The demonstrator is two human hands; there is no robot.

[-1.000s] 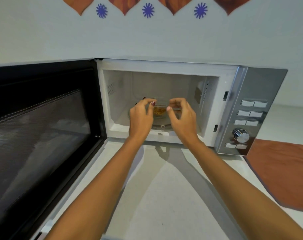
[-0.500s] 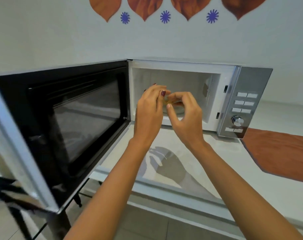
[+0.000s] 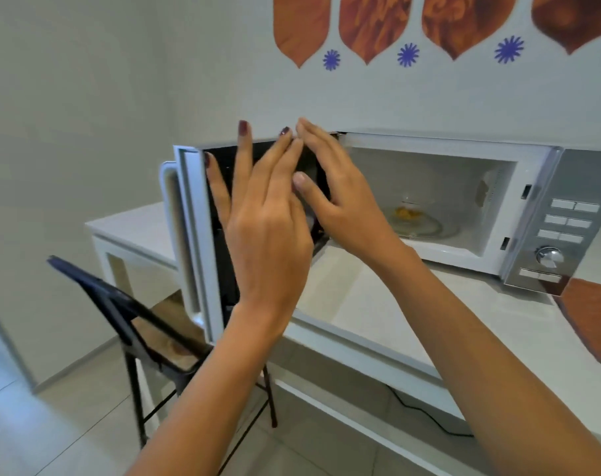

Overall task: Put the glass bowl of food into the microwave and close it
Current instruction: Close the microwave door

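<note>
The glass bowl of food sits on the turntable inside the white microwave, with yellow food in it. The microwave door stands open to the left, seen nearly edge-on. My left hand is out of the cavity, fingers spread and raised in front of the door's dark inner face; whether it touches the door is unclear. My right hand is beside it, fingers apart, in front of the door hinge side. Neither hand holds anything.
The microwave's control panel with buttons and a knob is at the right. An orange mat lies on the white counter. A dark folding chair stands below the door, left of the counter. A black cable runs under the counter.
Both hands let go of the bowl and drew back out of the cavity toward the door at the left. The view has swung left and pulled back.
</note>
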